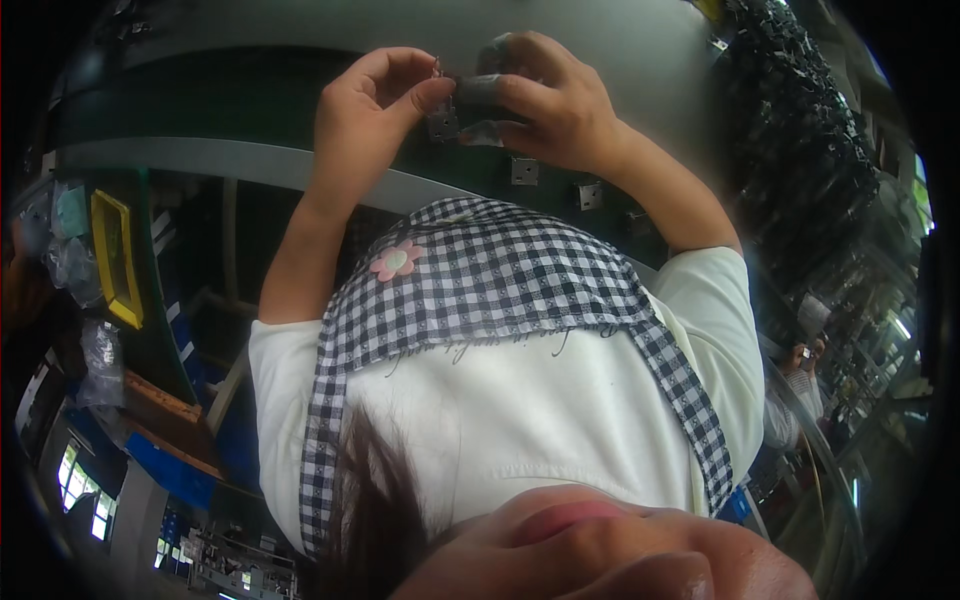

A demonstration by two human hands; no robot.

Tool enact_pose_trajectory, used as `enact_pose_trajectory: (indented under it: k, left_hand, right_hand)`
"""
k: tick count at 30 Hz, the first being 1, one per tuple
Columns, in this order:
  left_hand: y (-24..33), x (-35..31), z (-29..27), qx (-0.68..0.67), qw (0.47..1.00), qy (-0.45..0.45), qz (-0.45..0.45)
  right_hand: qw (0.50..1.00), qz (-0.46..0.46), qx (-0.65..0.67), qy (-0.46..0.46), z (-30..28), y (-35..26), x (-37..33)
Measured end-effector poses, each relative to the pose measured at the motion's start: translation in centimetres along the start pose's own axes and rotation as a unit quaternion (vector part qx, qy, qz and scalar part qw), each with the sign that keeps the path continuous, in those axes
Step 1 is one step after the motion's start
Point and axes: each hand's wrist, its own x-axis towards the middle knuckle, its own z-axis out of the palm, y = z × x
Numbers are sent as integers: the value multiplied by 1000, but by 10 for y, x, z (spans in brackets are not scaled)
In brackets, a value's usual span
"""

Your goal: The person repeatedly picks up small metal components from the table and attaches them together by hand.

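Observation:
My left hand pinches a small silver metal bracket between thumb and fingers, above the dark green work surface. The flat plate of the bracket has small holes and hangs below the fingertips. From the right, my right hand meets it with bent fingers, their tips in greyish see-through covers. One covered fingertip reaches the upper part of the bracket. What lies between the right fingers, if anything, is hidden. Nearer my body, a similar metal bracket lies on the surface, with another small metal piece to its right.
A large heap of dark metal parts fills the right side. A pale grey sheet covers the far part of the table. At left are a yellow frame and clear plastic bags. Another person is at the far right.

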Motion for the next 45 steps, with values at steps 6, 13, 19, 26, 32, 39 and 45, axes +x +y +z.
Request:
enact_pose_trajectory:
  k: [6,13,19,26,32,39,45]
  left_hand:
    - [-8,-4,8,-81,997,4,-1]
    - [-15,-9,-2,101,979,-1,176]
    - [-12,-3,-8,128,970,-38,206]
    - [-12,30,-14,190,929,-129,290]
    - [-5,112,-25,432,827,-40,357]
    - [-25,103,-31,495,798,-19,343]
    - [-19,52,-27,182,954,-69,229]
  right_hand:
    - [993,-51,95,42,22,2,10]
    - [630,430,647,-17,24,-26,15]
    - [520,449,724,-62,20,-14,10]
    - [673,446,587,-65,10,14,18]
    - [878,363,303,69,4,124,89]
    - [892,373,252,-29,19,126,30]
    - [867,315,385,10,-22,86,-10]
